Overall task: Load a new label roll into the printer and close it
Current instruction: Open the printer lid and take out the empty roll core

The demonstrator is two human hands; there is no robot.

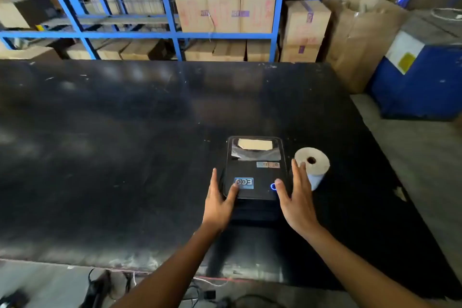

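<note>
Large black table (125, 132), top scuffed and glossy with soft reflections. Behind it, blue metal shelving (165, 7) stacked with cardboard boxes (225, 5). Open brown carton (362, 40) and blue bin (420, 82) at right. Cables (200, 292) on grey floor (425, 157).

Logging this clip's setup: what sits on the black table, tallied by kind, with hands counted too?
Printers: 1, the black printer, lid shut
Label rolls: 1, the label roll on the table right of it
Hands: 2, left hand, right hand, both open
Total: 4
</note>
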